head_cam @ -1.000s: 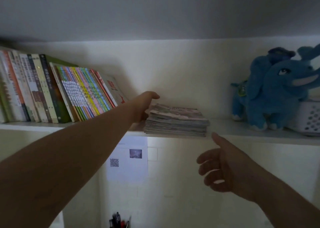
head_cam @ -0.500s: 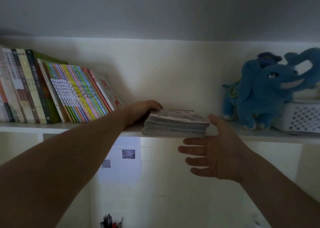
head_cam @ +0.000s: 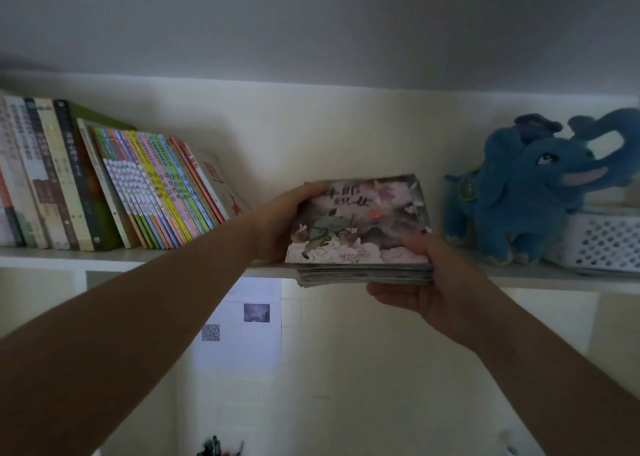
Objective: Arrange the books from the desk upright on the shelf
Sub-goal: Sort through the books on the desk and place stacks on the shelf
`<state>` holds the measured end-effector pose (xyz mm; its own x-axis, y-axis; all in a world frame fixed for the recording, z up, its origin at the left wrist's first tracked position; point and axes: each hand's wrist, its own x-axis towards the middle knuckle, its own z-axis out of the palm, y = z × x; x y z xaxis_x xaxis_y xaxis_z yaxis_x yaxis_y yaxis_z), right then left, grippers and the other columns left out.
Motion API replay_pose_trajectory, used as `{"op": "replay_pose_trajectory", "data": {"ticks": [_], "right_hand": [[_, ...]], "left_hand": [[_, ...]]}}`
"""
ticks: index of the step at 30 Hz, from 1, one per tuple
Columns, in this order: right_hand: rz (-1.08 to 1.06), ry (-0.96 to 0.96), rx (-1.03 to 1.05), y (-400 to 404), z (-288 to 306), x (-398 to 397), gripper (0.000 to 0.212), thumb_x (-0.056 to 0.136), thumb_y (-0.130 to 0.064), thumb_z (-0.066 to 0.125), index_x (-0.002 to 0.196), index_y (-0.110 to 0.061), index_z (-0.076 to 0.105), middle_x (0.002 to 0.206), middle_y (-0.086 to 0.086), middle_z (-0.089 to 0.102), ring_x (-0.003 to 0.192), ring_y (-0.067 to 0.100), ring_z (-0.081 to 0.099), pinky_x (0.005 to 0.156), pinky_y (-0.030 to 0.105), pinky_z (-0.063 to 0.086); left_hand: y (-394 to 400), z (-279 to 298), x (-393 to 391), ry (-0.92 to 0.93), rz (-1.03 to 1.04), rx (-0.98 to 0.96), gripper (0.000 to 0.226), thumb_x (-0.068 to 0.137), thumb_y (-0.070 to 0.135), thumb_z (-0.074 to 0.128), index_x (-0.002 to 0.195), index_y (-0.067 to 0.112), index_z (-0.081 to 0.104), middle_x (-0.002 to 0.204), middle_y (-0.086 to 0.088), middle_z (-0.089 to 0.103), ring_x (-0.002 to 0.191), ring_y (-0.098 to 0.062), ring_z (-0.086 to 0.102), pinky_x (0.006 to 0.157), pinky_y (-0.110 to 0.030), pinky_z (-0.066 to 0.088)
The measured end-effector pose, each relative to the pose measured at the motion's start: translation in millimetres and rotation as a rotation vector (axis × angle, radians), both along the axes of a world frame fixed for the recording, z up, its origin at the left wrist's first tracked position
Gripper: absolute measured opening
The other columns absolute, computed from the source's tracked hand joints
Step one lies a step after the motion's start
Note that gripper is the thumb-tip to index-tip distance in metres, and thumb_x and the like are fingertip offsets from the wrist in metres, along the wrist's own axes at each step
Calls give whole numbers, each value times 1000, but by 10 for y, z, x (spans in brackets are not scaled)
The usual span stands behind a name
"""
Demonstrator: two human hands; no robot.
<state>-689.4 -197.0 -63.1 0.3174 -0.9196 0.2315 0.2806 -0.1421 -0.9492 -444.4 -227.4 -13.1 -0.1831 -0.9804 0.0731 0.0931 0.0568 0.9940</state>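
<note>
Running along a pale wall under a grey ceiling, the white shelf (head_cam: 104, 256) carries a row of books (head_cam: 114, 192) leaning to the left, a blue plush elephant (head_cam: 519, 199) and a white perforated basket (head_cam: 606, 244) at the far right. Below it a printed sheet (head_cam: 242, 327) hangs on the wall, and pens (head_cam: 218, 448) poke up at the bottom edge.

Half a second ago the stack of thin books (head_cam: 360, 227) lay flat with the right hand hovering spread below it; now both hands hold it and its far edge is tilted up, cover facing the camera.

The left hand (head_cam: 280, 223) grips the stack's left side, fingers curled over the top edge. The right hand (head_cam: 426, 289) pinches the near right corner, thumb on the cover, fingers underneath. The stack's near edge sits at the shelf's front lip, between the leaning row and the elephant.
</note>
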Motion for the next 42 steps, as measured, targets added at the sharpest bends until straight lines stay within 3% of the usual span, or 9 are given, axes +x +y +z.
{"op": "replay_pose_trajectory", "data": {"ticks": [6,11,14,16,21,24,32,39,42], "right_hand": [[-118,161,-289,-388,339,-39,24,106,-23,58,127,-11,63,110,12,78,98,38,76,87,51,63],[-162,455,-465,-841,454,62,33,101,-27,67,132,-34,56,123,-16,73,119,15,68,101,43,58],[-42,501,-458,-935,341,182,44,98,-7,69,132,-33,58,121,-12,75,113,10,72,96,28,59],[-79,411,-420,-1001,320,234,51,91,-9,78,132,-32,59,120,-6,76,110,15,74,98,39,60],[-141,105,-363,-1069,412,510,77,67,-37,93,135,-24,58,118,2,77,104,25,77,88,53,63],[-151,46,-415,-1099,335,587,68,78,-31,90,136,-19,59,118,4,77,105,27,76,87,55,63],[-27,15,-359,-1275,319,552,39,92,-11,77,129,-13,67,116,11,78,106,35,75,94,65,57],[65,34,-317,-1273,389,796,40,95,-13,74,133,-7,64,121,15,75,113,40,71,83,50,64],[-211,344,-370,-1142,449,1180,86,81,-40,89,151,-25,41,137,2,53,116,29,61,77,31,58]], "left_hand": [[122,124,-67,122,-9,-204,33,97,23,65,123,4,67,116,-17,75,98,-32,73,90,-42,61],[-65,61,39,18,186,-422,51,90,14,77,137,13,56,121,-12,74,95,-28,70,59,-29,50],[-168,-104,70,8,241,-386,58,88,24,83,139,21,55,131,-7,70,109,-25,73,78,-37,60],[-203,-142,78,45,227,-348,70,83,27,87,143,22,50,138,-10,65,113,-28,72,94,-49,60],[-208,-159,16,8,245,-394,66,89,11,80,142,25,43,125,-1,68,91,-9,77,71,-30,63],[-227,-191,22,-23,205,-352,78,80,22,91,144,19,47,134,-10,67,112,-26,73,93,-49,61],[-239,-209,27,-206,238,-465,66,76,7,90,129,27,56,122,4,74,110,-13,72,92,-36,61],[-133,-218,300,-579,560,-564,81,59,49,95,125,37,49,120,14,68,111,-10,67,90,-37,62],[-34,-254,449,-607,843,-649,65,74,33,90,121,25,46,113,7,65,99,-12,64,70,-19,53]]}}
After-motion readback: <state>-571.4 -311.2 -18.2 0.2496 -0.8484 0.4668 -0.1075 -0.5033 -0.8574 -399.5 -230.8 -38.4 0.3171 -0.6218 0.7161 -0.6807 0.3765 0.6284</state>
